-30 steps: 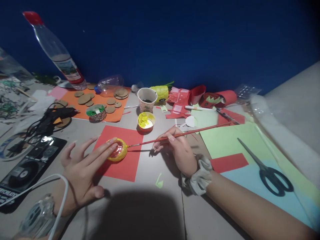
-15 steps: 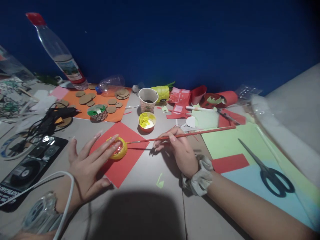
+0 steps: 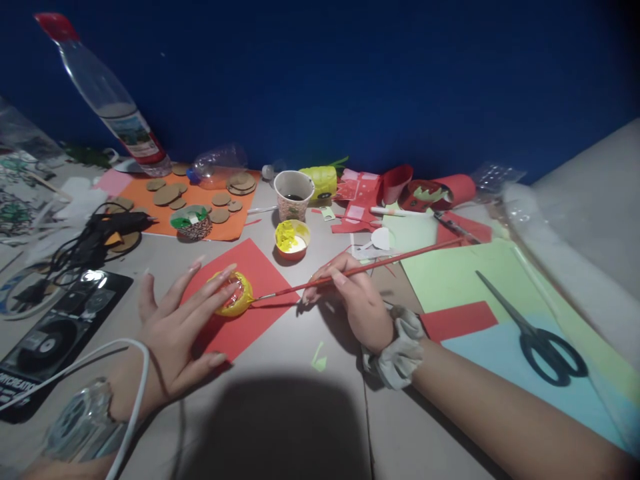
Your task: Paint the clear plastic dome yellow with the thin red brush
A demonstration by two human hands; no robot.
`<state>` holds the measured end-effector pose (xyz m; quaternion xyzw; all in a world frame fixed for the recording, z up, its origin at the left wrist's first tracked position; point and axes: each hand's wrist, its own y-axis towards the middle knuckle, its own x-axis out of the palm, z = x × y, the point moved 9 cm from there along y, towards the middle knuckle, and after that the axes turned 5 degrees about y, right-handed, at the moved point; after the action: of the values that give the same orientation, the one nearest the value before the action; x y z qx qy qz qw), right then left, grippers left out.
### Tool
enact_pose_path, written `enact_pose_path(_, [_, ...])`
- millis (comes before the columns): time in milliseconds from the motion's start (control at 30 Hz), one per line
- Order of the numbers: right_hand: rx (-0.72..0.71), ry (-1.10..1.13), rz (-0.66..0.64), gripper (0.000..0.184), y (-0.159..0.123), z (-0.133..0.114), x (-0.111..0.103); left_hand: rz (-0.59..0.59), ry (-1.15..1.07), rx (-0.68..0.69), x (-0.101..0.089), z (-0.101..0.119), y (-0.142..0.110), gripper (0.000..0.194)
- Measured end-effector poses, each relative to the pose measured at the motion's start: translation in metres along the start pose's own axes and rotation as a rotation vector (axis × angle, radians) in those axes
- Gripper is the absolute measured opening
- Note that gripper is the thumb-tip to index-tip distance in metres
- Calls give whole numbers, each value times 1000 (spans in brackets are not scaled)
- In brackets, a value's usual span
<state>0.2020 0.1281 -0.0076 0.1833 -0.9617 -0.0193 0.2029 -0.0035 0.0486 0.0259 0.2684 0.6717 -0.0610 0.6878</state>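
Observation:
My left hand (image 3: 177,327) is spread out, its fingertips resting on a small round piece (image 3: 245,303). That piece has yellow paint round its side and a clear, shiny middle, partly hidden by my fingers. Under it lies a square of red paper (image 3: 260,267). My right hand (image 3: 353,293) is closed round a thin red paintbrush (image 3: 400,257). The brush's tip touches the right side of the round piece. Behind them stands a small cut-down cup (image 3: 293,252) with yellow paint inside, and a paper cup (image 3: 291,207) holding dark liquid.
Black scissors (image 3: 543,353) lie on coloured paper at the right. A tall plastic bottle (image 3: 117,120) stands at the back left. Cardboard discs (image 3: 167,195) and a cup piece with green (image 3: 193,223) sit on orange paper. A white cable (image 3: 143,393) crosses my left wrist.
The brush has tilted: its tip has moved down onto the round piece's right edge and its back end has risen. My left hand stays on the piece. The view has shifted slightly.

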Motion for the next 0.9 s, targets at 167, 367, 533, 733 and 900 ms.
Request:
enact_pose_path(167, [38, 38, -35, 25, -1, 3, 4, -6, -8, -5, 2, -2, 0, 73])
enact_pose_path(367, [105, 76, -87, 26, -2, 8, 11, -20, -32, -25, 2, -3, 1, 73])
enact_pose_path(533, [43, 34, 45, 28, 7, 2, -7, -26, -52, -23, 3, -3, 1, 74])
enact_pose_path(733, [84, 112, -32, 29, 10, 7, 0, -51, -62, -10, 6, -4, -1, 73])
enact_pose_path(900, [61, 47, -2, 29, 7, 4, -1, -34, -75, -3, 4, -2, 0, 72])
